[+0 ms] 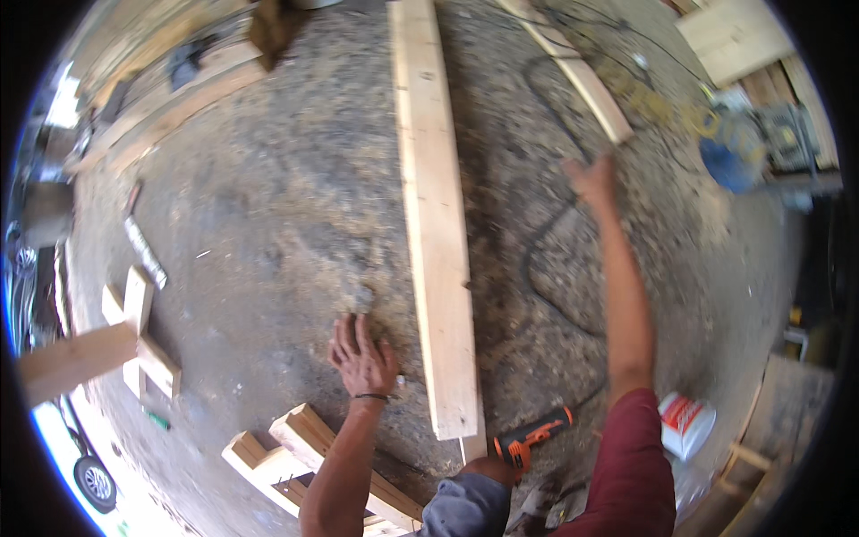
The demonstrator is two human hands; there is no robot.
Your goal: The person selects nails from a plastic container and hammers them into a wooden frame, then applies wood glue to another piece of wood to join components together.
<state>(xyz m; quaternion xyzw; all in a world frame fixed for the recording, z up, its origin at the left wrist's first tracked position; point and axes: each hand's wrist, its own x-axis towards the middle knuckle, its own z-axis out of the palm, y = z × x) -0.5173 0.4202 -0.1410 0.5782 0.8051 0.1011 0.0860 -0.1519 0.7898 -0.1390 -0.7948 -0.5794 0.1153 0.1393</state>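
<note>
Long pale wooden plank (436,224) lies flat on dusty ground; black cable (537,268) beside it.

Carpentry work site, dusty concrete floor (268,206) covered in sawdust. Long pale plank (436,215) laid near-to-far mid-scene, nailed timber offcuts (295,452) near left, an orange power drill (530,438) near right (black cable (546,268) snaking beyond). More boards (582,76) and stacked lumber (170,98) at the far edges.

1. 1 view only: a head-worn fisheye camera looks steeply down at a dusty concrete floor (268,206).
2. The long plank (436,224) runs from just below the camera away to the top edge, marking the facing direction.
3. Nearest the plank's near end, the view is closest; edges beyond it bend.
</note>
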